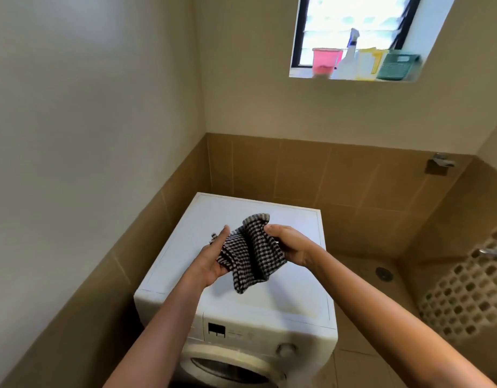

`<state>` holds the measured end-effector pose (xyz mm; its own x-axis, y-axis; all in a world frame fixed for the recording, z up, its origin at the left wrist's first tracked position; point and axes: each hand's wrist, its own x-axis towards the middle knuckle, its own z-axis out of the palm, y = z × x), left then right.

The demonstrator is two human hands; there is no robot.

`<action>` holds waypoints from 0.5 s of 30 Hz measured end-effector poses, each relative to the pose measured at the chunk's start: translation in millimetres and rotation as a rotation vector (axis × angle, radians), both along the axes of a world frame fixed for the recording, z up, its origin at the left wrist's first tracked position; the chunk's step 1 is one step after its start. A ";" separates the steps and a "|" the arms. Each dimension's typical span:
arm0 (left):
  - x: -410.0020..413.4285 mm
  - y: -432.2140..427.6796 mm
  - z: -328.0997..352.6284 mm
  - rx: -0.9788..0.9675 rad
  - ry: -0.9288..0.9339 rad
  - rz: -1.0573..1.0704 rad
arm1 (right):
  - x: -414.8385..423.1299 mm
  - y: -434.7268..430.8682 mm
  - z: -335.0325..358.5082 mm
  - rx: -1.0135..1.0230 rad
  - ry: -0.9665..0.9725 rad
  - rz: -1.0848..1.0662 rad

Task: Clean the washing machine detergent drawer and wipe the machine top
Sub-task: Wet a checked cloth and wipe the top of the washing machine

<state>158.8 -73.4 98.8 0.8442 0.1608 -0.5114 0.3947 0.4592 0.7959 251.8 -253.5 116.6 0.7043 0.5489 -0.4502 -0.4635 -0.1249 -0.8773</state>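
Left hand (pixel 211 261) grips the left side of a black-and-white checked woven cloth (pixel 250 253) | right hand (pixel 290 245) pinches its right edge | cloth hangs bunched between both hands, just above the flat white washing machine top (pixel 241 211)

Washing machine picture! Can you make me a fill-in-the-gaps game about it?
1. The left hand and right hand hold a black-and-white checked ____.
2. The washing machine below the hands is coloured ____.
3. The pink cup stands high up on the sill of the ____.

Missing words: cloth; white; window.
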 end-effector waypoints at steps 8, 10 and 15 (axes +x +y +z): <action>12.6 56.2 -56.2 0.134 0.139 -0.038 | 51.4 1.2 -43.6 -0.057 0.222 -0.109; 12.1 65.8 -74.7 0.154 0.161 -0.075 | 57.9 2.6 -62.1 -0.228 0.171 -0.080; 14.2 73.7 -136.9 0.262 0.255 -0.054 | 55.8 22.1 -125.6 -0.665 -0.210 -0.016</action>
<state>173.0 0.4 -38.1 0.7054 0.2730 -0.6542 0.6138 0.2264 0.7563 307.6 -231.3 -8.9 0.8190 0.1925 -0.5406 -0.2988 -0.6612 -0.6882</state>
